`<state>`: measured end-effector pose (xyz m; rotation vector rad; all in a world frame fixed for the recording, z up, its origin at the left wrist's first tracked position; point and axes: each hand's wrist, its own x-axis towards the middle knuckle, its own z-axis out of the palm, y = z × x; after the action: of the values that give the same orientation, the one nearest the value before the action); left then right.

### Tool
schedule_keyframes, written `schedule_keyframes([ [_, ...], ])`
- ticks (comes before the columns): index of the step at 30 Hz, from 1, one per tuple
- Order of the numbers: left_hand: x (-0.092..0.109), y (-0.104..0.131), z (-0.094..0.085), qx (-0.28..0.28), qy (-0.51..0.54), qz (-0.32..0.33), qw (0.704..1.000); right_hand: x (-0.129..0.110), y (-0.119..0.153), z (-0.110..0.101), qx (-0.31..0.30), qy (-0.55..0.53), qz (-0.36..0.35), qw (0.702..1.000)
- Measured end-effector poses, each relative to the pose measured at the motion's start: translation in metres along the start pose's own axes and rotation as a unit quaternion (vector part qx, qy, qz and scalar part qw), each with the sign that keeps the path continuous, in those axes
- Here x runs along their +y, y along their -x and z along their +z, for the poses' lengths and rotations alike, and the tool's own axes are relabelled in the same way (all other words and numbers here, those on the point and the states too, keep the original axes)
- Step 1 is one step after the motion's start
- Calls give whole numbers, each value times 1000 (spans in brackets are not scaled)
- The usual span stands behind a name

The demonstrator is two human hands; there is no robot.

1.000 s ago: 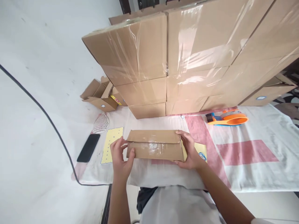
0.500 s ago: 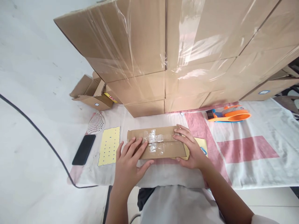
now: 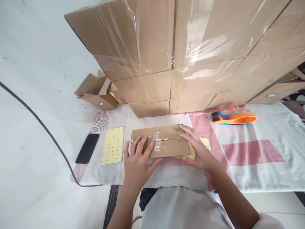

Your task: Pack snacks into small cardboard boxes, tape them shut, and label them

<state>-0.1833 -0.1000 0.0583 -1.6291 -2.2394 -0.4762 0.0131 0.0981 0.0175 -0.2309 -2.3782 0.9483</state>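
Observation:
A flat brown cardboard box (image 3: 170, 147), with clear tape along its middle seam, lies on the cloth in front of me. My left hand (image 3: 139, 159) rests on its left part, fingers spread over the top and thumb by the near edge. At the other end my right hand (image 3: 199, 151) grips the box, fingers over the top towards the far corner and thumb at the near corner. Partly under the box and my right hand is a yellow card (image 3: 206, 142) with a blue mark. Another yellow card (image 3: 112, 146), dotted in blue, lies left of the box.
Stacked, film-wrapped cartons (image 3: 150, 86) rise behind. An orange tape dispenser (image 3: 234, 117) sits to the right. On the left are a black phone (image 3: 87, 148), a white perforated cup shape (image 3: 100, 123) and an open small carton (image 3: 97, 95). A black cable (image 3: 47, 130) hangs along the wall.
The view has shifted slightly. My left hand has slid a little rightwards over the box, its fingers still spread. My right hand keeps its place at the right end.

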Motion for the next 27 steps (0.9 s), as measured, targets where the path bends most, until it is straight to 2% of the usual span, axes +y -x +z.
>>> schedule_keyframes([
  [2, 1, 3, 0, 15, 3, 2, 1000, 3, 13, -9, 8, -11, 29, 999],
  [3, 1, 5, 1, 23, 4, 5, 1000, 6, 21, -16, 36, -15, 58, 998],
  [5, -2, 8, 2, 52, 12, 22, 998, 17, 37, -33, 145, -15, 159, 976],
  [6, -3, 10, 3, 76, 19, 35, 996, 25, 45, -44, 212, -12, 232, 949],
  [8, -5, 12, 4, 139, 40, 67, 987, 45, 57, -67, 324, -4, 371, 871],
  [10, -3, 14, 2, 196, 63, 91, 974, 70, 60, -89, 373, 3, 448, 813],
  [11, 0, 15, 1, 216, 73, 98, 969, 83, 58, -98, 381, 10, 460, 802],
  [15, 23, 19, -6, 226, 123, 102, 961, 124, 37, -118, 419, 79, 441, 790],
  [18, 52, 20, -3, 196, 223, 111, 948, 123, 27, -116, 436, 111, 393, 802],
  [20, 76, 17, 3, 148, 333, 97, 926, 104, 29, -109, 424, 111, 347, 829],
  [22, 101, 7, 13, 81, 416, 62, 904, 76, 35, -100, 390, 121, 272, 871],
  [24, 124, -9, 22, -15, 464, -2, 886, 44, 42, -90, 346, 155, 163, 911],
  [27, 147, -40, 32, -184, 500, -108, 840, 7, 47, -78, 292, 213, 35, 932],
])
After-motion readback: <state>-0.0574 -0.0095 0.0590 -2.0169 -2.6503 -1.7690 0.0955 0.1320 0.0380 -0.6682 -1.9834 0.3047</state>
